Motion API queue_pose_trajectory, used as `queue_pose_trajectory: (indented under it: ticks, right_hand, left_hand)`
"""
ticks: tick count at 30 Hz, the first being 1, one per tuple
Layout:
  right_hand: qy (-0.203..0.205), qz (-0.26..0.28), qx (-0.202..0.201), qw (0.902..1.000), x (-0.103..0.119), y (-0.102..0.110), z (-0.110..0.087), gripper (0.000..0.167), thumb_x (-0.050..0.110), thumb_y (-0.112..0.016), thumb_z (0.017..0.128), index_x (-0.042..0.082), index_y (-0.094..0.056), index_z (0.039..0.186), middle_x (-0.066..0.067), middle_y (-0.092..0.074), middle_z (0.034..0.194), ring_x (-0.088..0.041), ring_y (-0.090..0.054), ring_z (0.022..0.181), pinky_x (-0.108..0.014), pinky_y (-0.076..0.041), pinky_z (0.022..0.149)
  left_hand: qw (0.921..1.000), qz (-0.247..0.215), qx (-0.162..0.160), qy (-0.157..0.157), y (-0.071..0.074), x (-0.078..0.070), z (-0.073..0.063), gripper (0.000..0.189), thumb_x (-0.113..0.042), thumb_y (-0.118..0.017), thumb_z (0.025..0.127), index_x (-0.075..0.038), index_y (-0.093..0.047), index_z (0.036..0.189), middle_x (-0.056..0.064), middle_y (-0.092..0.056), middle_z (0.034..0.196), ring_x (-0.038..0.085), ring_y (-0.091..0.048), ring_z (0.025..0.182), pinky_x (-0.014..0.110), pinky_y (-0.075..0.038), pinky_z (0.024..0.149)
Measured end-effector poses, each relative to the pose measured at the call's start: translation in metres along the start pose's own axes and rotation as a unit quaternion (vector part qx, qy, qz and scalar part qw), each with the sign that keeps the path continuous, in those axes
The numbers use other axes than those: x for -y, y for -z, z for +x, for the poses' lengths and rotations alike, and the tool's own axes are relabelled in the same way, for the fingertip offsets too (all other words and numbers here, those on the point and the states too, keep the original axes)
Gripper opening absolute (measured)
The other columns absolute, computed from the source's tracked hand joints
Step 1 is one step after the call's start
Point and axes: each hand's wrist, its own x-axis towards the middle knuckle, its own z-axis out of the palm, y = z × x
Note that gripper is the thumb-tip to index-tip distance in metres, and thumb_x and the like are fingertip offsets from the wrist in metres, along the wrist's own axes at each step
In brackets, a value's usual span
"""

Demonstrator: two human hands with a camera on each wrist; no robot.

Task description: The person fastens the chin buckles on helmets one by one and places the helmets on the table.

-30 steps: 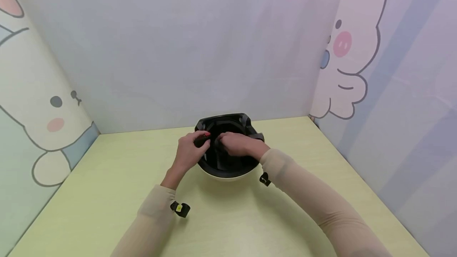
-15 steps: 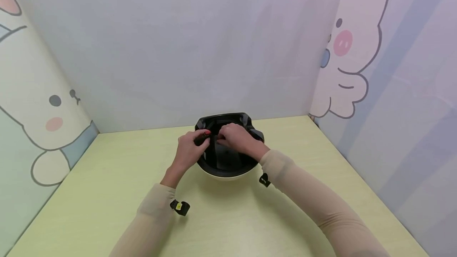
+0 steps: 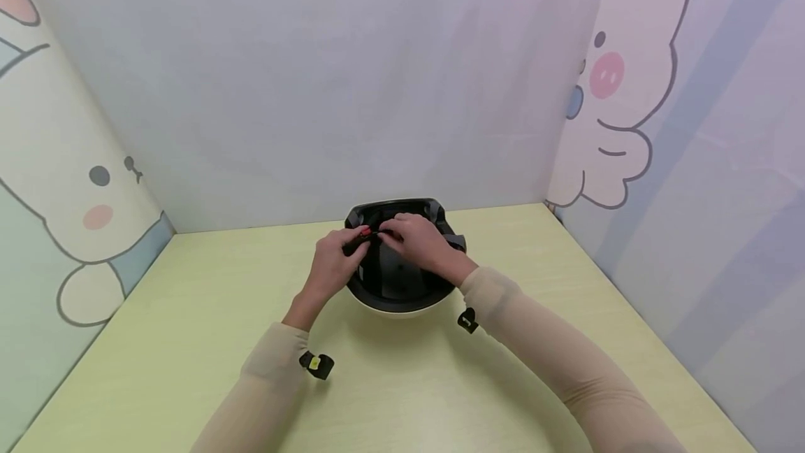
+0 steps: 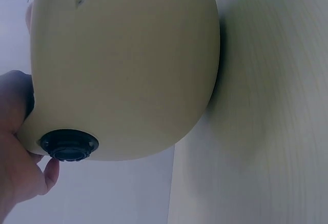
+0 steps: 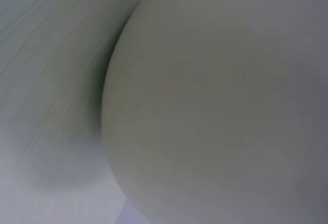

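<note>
A cream helmet (image 3: 402, 288) lies upside down on the table, its black inside facing up. In the left wrist view its smooth shell (image 4: 128, 70) shows a round black side knob (image 4: 69, 144) and vent slots. At the helmet's left rim, my left hand (image 3: 328, 262) pinches a black chin-strap buckle (image 3: 365, 232) with a red part. My right hand (image 3: 423, 240) is over the opening, thumb and fingertips pinching a thin dark strap end (image 3: 381, 232) right at the buckle. The right wrist view holds only shell (image 5: 215, 101) and table; the right hand is out of it.
The pale yellow-green table (image 3: 207, 313) runs up to a plain back curtain (image 3: 327, 89). Cartoon-printed side walls (image 3: 711, 180) stand left and right. Small black devices (image 3: 317, 365) sit on both wrists. A dark strap (image 3: 455, 240) lies at the helmet's right rim.
My right hand has risen from inside the helmet and moved up and slightly left, bringing the strap end to the buckle. My left hand has kept its place, still pinching the buckle.
</note>
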Motion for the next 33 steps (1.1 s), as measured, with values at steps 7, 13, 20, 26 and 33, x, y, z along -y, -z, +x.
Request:
queue_pose_trajectory:
  ticks: [7,13,20,26,33]
  right_hand:
    - [0.040,-0.012,-0.094,0.9947,-0.0019,-0.0010,-0.0091,0.015,0.014,-0.079,0.088,0.010,-0.080,0.102,-0.003,-0.058,0.081,-0.014,-0.054,0.068,-0.028,-0.046,0.060]
    - [0.060,-0.012,-0.109,0.9922,0.0001,0.0025,-0.0102,0.018,0.013,-0.080,0.087,0.008,-0.080,0.105,-0.005,-0.059,0.085,-0.016,-0.056,0.072,-0.028,-0.048,0.063]
    - [0.074,-0.008,-0.102,0.9920,0.0011,0.0038,-0.0099,0.017,0.015,-0.079,0.087,0.008,-0.080,0.103,-0.005,-0.060,0.085,-0.015,-0.056,0.071,-0.026,-0.047,0.062]
    - [0.076,-0.004,-0.085,0.9935,0.0044,0.0038,-0.0094,0.015,0.016,-0.078,0.089,0.009,-0.080,0.103,-0.005,-0.061,0.087,-0.015,-0.056,0.073,-0.026,-0.048,0.064]
    - [0.072,-0.008,-0.089,0.9934,0.0068,0.0027,-0.0079,0.018,0.012,-0.081,0.085,0.007,-0.079,0.102,-0.005,-0.062,0.087,-0.015,-0.058,0.074,-0.026,-0.049,0.066]
  left_hand:
    - [1.0000,-0.001,0.000,-0.004,0.0000,-0.0005,-0.0014,0.031,-0.007,-0.073,0.091,0.001,-0.072,0.121,0.018,-0.071,0.112,0.035,-0.063,0.097,0.050,-0.051,0.086]
    - [0.9999,-0.003,-0.009,0.011,0.0009,-0.0030,-0.0023,0.031,-0.006,-0.073,0.091,0.000,-0.072,0.121,0.018,-0.070,0.111,0.036,-0.060,0.096,0.049,-0.050,0.083]
    - [0.9998,0.003,-0.022,0.002,0.0016,-0.0043,-0.0026,0.032,-0.004,-0.076,0.088,-0.001,-0.073,0.119,0.019,-0.068,0.109,0.037,-0.058,0.096,0.050,-0.049,0.080]
    - [0.9999,0.000,-0.013,-0.009,0.0027,-0.0048,-0.0036,0.035,-0.006,-0.079,0.086,-0.001,-0.072,0.120,0.020,-0.066,0.108,0.037,-0.057,0.097,0.049,-0.048,0.080]
    - [0.9997,-0.013,0.012,-0.018,0.0033,-0.0013,-0.0056,0.038,-0.006,-0.077,0.088,0.000,-0.069,0.125,0.019,-0.062,0.110,0.036,-0.054,0.101,0.048,-0.048,0.084]
